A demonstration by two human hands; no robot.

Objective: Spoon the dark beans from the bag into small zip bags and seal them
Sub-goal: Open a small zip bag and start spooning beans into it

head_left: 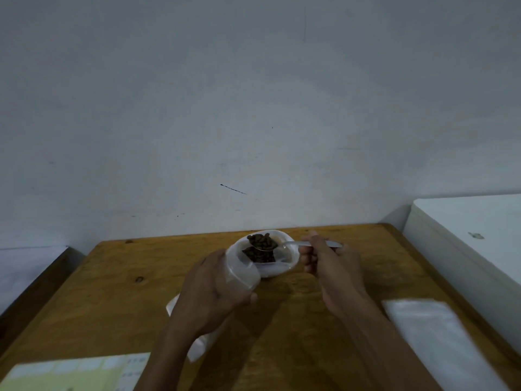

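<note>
Left of the bean bag (277,266), the left hand (214,289) curls its fingers (252,299) around a small zip bag (239,273), mouth tilted toward the supply, likely to shorten the transfer. Over the bean bag hangs a loaded spoon (284,245). Right of it, the right hand (328,263) pinches the handle. Spare bags (431,334) lie on the desk (118,280).

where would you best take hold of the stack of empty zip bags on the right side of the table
Probably by the near short end of the stack of zip bags, coming from the person's side. It lies flat and long, angled toward the table's near right corner, with nothing on top.
</note>
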